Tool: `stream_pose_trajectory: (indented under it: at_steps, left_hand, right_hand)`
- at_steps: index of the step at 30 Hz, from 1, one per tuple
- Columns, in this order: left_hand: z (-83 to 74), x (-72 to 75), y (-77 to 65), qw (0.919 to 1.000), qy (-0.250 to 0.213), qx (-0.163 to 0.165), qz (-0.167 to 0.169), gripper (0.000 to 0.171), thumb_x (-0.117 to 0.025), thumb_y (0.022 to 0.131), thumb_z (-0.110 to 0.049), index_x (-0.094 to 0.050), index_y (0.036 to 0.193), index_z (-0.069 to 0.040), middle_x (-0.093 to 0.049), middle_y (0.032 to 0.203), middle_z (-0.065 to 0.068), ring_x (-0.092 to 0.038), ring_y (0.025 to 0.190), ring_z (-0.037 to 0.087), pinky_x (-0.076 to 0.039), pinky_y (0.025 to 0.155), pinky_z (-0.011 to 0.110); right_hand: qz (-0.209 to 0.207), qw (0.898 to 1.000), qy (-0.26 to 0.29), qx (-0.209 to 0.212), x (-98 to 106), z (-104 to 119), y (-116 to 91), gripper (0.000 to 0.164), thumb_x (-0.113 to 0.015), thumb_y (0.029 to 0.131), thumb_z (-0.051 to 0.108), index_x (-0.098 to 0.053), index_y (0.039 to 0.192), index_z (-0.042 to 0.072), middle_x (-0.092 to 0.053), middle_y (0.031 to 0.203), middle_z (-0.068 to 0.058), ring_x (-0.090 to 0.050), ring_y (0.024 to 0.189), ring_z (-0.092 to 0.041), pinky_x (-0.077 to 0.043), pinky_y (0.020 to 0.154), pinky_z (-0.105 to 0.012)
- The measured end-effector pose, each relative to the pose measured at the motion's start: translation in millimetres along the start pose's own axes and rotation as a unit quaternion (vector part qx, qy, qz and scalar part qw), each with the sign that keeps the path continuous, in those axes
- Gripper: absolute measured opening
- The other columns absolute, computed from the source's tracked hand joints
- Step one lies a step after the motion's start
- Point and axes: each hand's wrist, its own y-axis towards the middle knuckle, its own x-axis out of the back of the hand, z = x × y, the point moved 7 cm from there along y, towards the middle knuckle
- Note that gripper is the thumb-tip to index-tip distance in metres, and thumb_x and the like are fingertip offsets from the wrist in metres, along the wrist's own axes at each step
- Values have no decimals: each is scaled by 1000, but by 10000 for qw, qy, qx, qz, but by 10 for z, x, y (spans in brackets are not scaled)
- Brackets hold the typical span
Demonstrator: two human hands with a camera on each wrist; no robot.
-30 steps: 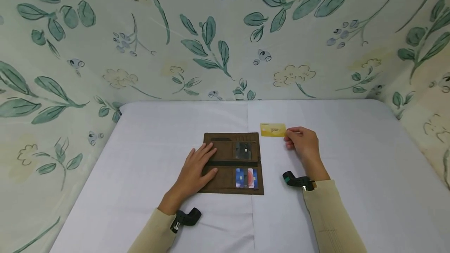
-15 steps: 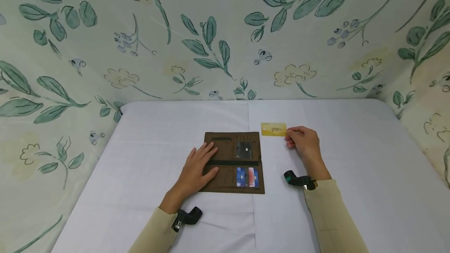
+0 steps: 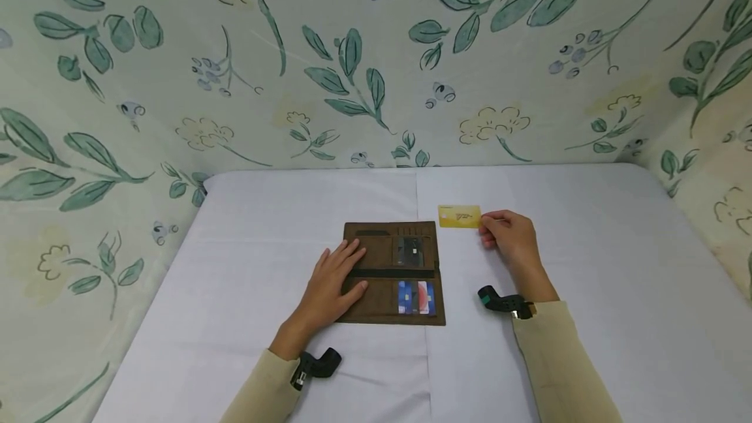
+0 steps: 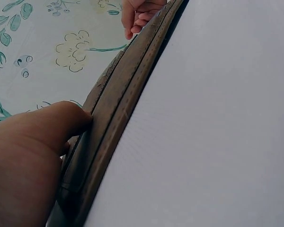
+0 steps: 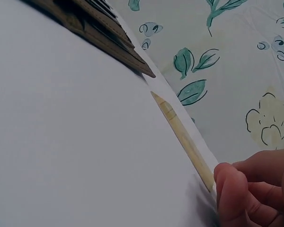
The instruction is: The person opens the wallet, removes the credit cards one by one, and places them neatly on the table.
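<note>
A brown bifold wallet (image 3: 370, 309) lies spread flat on the white-covered table, its fold running sideways. Dark cards (image 3: 410, 251) show in its upper half, and blue and pink-red cards (image 3: 416, 297) in its lower half. My left hand (image 3: 329, 286) rests on the wallet's left side with the fingers spread and straight; in the left wrist view the thumb (image 4: 71, 116) lies on the leather. To the right of the wallet's top corner, my right hand (image 3: 512, 239) pinches a yellow card (image 3: 459, 216) by its right end. The right wrist view shows that card (image 5: 184, 142) nearly edge-on, apart from the wallet.
A white cloth (image 3: 264, 214) covers the table beneath both hands. Behind it and at the sides hangs a floral fabric backdrop (image 3: 376, 142). Black wrist cameras sit on the left wrist (image 3: 317, 365) and the right wrist (image 3: 504, 301).
</note>
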Motion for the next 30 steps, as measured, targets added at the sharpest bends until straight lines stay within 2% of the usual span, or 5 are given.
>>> stream_pose_trajectory:
  at_steps: [10, 14, 22, 27, 30]
  left_hand:
    - [-7, 5, 6, 10000, -49, 38, 34, 60, -63, 92, -32, -46, 144, -9, -37, 152, 10, -28, 142, 32, -16, 113, 59]
    - [6, -13, 4, 9999, -54, 78, 89, 59, -62, 93, -33, -45, 145, -10, -37, 152, 9, -28, 142, 31, -15, 114, 58]
    - [10, -18, 10, 9999, -16, 113, 114, 59, -62, 93, -33, -45, 145, -10, -36, 153, 7, -27, 143, 31, -15, 114, 57]
    - [-7, -10, -4, 9998, -18, 138, 123, 59, -63, 92, -33, -46, 144, -10, -37, 152, 8, -28, 142, 31, -16, 114, 57]
    - [-15, -2, -2, 9998, -24, 136, 114, 59, -63, 92, -33, -46, 144, -10, -37, 152, 9, -28, 142, 31, -16, 114, 57]
  right_hand:
    - [714, 9965, -318, 307, -146, 222, -130, 35, -58, 97, 25, -59, 120, -1, -67, 99, -18, -66, 67, -13, -57, 64, -24]
    - [1039, 9938, -281, 282, -241, 269, -193, 37, -58, 97, 26, -59, 121, -3, -68, 97, -17, -69, 70, -14, -57, 68, -25]
    - [1690, 9847, 272, 317, -451, 317, -334, 37, -61, 96, 22, -58, 117, -8, -70, 93, -14, -71, 76, -15, -57, 72, -26]
    - [2227, 9711, 822, 235, -626, 333, -437, 37, -62, 95, 14, -57, 118, -14, -71, 92, -14, -72, 78, -18, -57, 75, -31]
    - [2389, 9652, 1055, 108, -696, 344, -480, 34, -62, 94, 10, -57, 116, -15, -70, 92, -16, -71, 78, -19, -58, 75, -33]
